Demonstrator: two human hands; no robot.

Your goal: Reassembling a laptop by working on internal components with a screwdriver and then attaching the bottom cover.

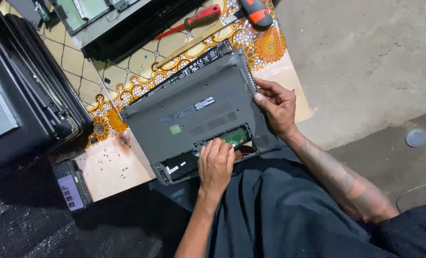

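A grey laptop lies bottom side up on a floral mat, its near edge over my lap. A bay in its base stands open, showing a green circuit board. My left hand rests on that bay with fingers curled down into it; what the fingertips touch is hidden. My right hand grips the laptop's right edge, thumb on the base.
A red-handled screwdriver, an orange-and-black handled tool and a wooden stick lie at the mat's far end. Stacked dark laptops stand left, a flat dark pack and loose screws near them. A round lid lies on concrete, right.
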